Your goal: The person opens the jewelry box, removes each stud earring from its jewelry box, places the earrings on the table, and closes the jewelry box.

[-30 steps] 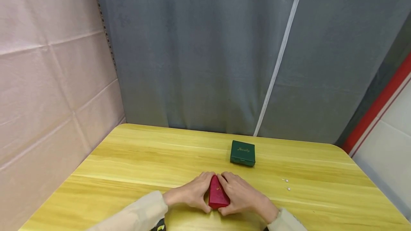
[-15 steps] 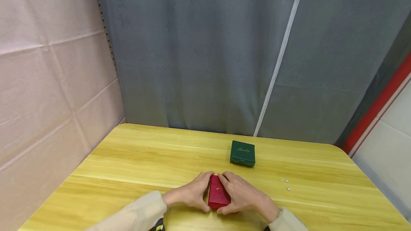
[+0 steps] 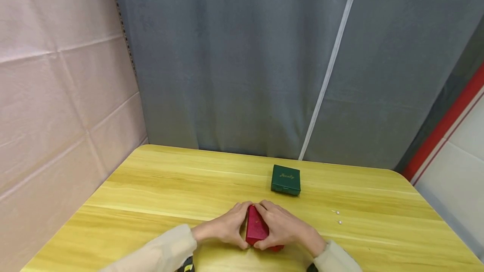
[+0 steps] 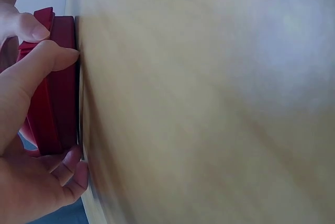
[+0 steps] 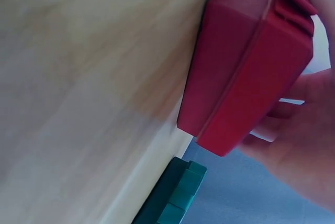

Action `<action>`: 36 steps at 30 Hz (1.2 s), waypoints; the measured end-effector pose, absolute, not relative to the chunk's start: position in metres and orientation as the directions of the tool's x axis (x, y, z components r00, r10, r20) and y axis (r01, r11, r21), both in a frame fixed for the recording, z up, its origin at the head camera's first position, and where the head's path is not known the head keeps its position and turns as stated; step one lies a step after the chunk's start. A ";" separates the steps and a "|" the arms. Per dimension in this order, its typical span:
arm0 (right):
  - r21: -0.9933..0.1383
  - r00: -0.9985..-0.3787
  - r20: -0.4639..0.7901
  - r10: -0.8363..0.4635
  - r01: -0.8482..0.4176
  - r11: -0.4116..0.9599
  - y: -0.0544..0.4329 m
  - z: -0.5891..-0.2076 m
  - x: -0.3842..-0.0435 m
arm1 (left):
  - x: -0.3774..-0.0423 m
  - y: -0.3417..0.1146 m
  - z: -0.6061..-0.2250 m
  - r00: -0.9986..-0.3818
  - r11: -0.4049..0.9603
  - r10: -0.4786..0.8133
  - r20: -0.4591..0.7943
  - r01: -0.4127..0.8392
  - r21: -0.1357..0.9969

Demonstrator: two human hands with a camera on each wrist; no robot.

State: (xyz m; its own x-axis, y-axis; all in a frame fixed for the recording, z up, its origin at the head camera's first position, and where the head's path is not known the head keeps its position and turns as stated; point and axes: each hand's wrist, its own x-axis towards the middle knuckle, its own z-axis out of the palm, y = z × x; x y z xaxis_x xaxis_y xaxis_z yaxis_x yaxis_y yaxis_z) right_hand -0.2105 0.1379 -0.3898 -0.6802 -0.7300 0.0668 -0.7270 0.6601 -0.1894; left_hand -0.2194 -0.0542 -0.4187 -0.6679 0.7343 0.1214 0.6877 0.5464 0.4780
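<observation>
A small red jewelry box (image 3: pixel 256 226) rests on the table near its front, between both hands. My left hand (image 3: pixel 227 226) grips its left side, thumb at the near edge and fingers at the far end. On the other side my right hand (image 3: pixel 284 224) holds the box's right part, with a bit of red showing beyond the thumb. In the right wrist view the red box (image 5: pixel 235 67) shows two layers with a seam between them and a folded flap near the thumb. The left wrist view has a thumb pressed on the red box (image 4: pixel 64 85). Its inside is hidden.
A closed green box (image 3: pixel 286 180) with gold "Jewelry" lettering lies behind the hands. Two small earrings (image 3: pixel 339 222) with pale beads lie to the right on the wooden table (image 3: pixel 181 179). A grey curtain (image 3: pixel 242 62) hangs behind the table.
A red part of the box now sticks out to the right under the right thumb. The right hand has shifted slightly; the left hand stays nearly still.
</observation>
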 end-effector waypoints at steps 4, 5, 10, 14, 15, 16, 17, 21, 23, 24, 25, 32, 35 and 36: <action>-0.200 -0.685 0.071 -0.725 -0.722 0.662 0.138 -0.390 -0.210 | -0.220 -0.054 -0.419 -0.664 0.541 0.737 0.127 0.691 0.480; -0.199 -0.686 0.072 -0.724 -0.721 0.664 0.138 -0.390 -0.210 | -0.220 -0.054 -0.419 -0.665 0.540 0.736 0.129 0.691 0.481; -0.193 -0.695 0.076 -0.715 -0.713 0.674 0.138 -0.390 -0.209 | -0.220 -0.054 -0.419 -0.672 0.543 0.729 0.132 0.684 0.487; -0.185 -0.694 0.083 -0.715 -0.716 0.674 0.139 -0.390 -0.209 | -0.220 -0.054 -0.419 -0.676 0.542 0.726 0.125 0.675 0.501; -0.185 -0.693 0.087 -0.716 -0.717 0.672 0.139 -0.390 -0.209 | -0.220 -0.054 -0.419 -0.678 0.544 0.724 0.123 0.672 0.503; -0.183 -0.691 0.091 -0.718 -0.720 0.670 0.139 -0.390 -0.209 | -0.220 -0.054 -0.419 -0.682 0.546 0.722 0.118 0.666 0.508; -0.180 -0.689 0.093 -0.719 -0.722 0.668 0.139 -0.390 -0.209 | -0.220 -0.054 -0.419 -0.684 0.548 0.720 0.115 0.663 0.509; -0.167 -0.691 0.087 -0.717 -0.720 0.674 0.141 -0.390 -0.210 | -0.221 -0.054 -0.419 -0.692 0.560 0.714 0.105 0.655 0.507; -0.157 -0.701 0.068 -0.710 -0.710 0.686 0.144 -0.388 -0.209 | -0.221 -0.054 -0.419 -0.697 0.569 0.710 0.097 0.650 0.504; -0.154 -0.707 0.058 -0.705 -0.704 0.694 0.146 -0.387 -0.208 | -0.220 -0.054 -0.419 -0.702 0.574 0.706 0.093 0.645 0.504; -0.151 -0.714 0.045 -0.699 -0.697 0.701 0.148 -0.387 -0.208 | -0.220 -0.054 -0.419 -0.706 0.580 0.703 0.088 0.640 0.504; -0.147 -0.739 0.009 -0.674 -0.667 0.730 0.159 -0.385 -0.206 | -0.219 -0.055 -0.417 -0.730 0.603 0.681 0.058 0.604 0.522; -0.143 -0.741 0.007 -0.671 -0.665 0.733 0.161 -0.385 -0.205 | -0.219 -0.055 -0.416 -0.730 0.602 0.681 0.058 0.602 0.524; -0.141 -0.740 0.014 -0.672 -0.667 0.732 0.161 -0.385 -0.205 | -0.219 -0.055 -0.416 -0.731 0.602 0.680 0.057 0.601 0.525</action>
